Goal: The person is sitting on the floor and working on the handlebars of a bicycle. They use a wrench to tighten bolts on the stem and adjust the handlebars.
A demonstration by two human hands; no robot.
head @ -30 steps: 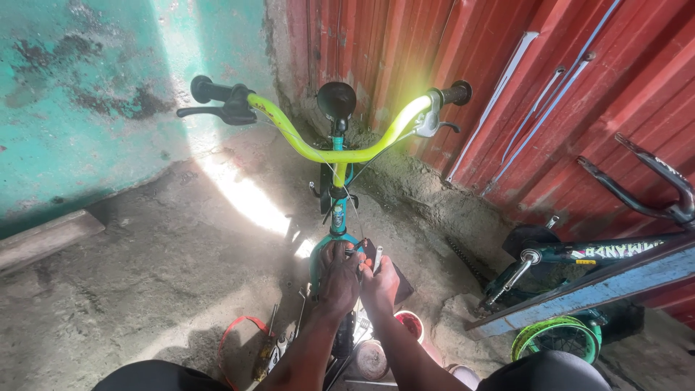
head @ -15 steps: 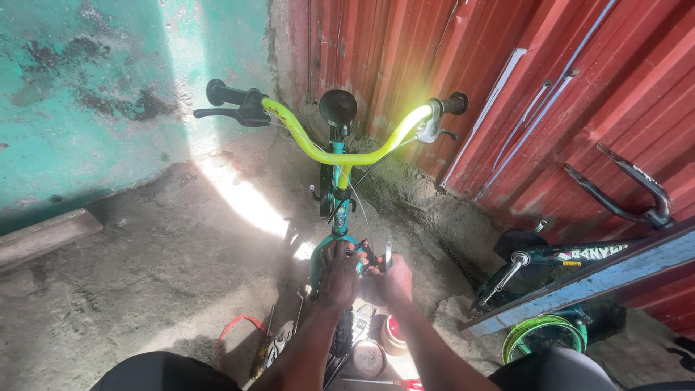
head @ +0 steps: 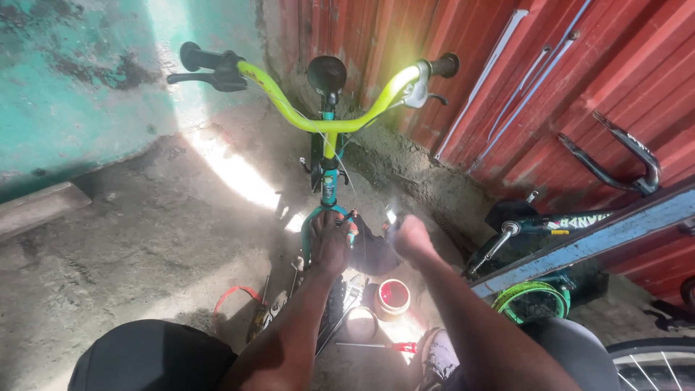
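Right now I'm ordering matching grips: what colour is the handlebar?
Neon yellow-green handlebar, with black grips; the head view shows it.

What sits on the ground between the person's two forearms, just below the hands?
In the head view, a small round pot with red inside stands between the left hand and right hand.

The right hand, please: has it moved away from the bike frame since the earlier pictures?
Yes. The right hand has drawn off rightward from the teal frame, where the left hand rests.

small teal bicycle (head: 323, 185) upright, yellow-green handlebar (head: 326, 116).
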